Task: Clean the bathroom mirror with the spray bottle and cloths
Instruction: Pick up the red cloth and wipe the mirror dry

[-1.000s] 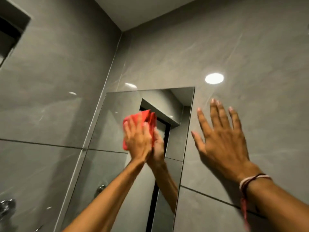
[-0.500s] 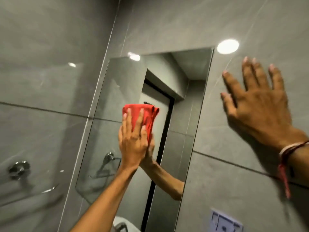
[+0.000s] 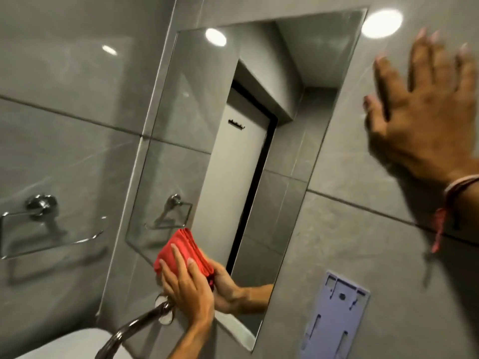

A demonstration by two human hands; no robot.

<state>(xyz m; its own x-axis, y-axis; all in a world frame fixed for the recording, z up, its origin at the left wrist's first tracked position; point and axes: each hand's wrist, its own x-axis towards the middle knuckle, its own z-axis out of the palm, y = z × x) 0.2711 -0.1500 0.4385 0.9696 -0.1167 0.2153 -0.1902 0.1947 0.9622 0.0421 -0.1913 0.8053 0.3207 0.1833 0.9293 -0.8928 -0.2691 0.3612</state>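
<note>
A tall frameless mirror (image 3: 259, 104) hangs on the grey tiled wall. My left hand (image 3: 188, 288) presses a folded red cloth (image 3: 178, 251) flat against the mirror's lower left part, fingers spread over the cloth. The glass reflects the hand and forearm. My right hand (image 3: 427, 117) lies flat on the wall tiles to the right of the mirror, fingers apart, holding nothing. A red and white thread band sits on that wrist. No spray bottle is in view.
A chrome tap (image 3: 134, 325) curves out of the wall just under my left hand, above a white basin (image 3: 70, 345). A chrome towel ring (image 3: 41, 206) is fixed on the left wall. A pale purple plastic bracket (image 3: 334, 314) sits right of the mirror's lower corner.
My left hand has wiped the red cloth down the mirror from its upper part to its lower left. The view has tilted down, revealing tap, basin and bracket. My right hand stays on the wall.
</note>
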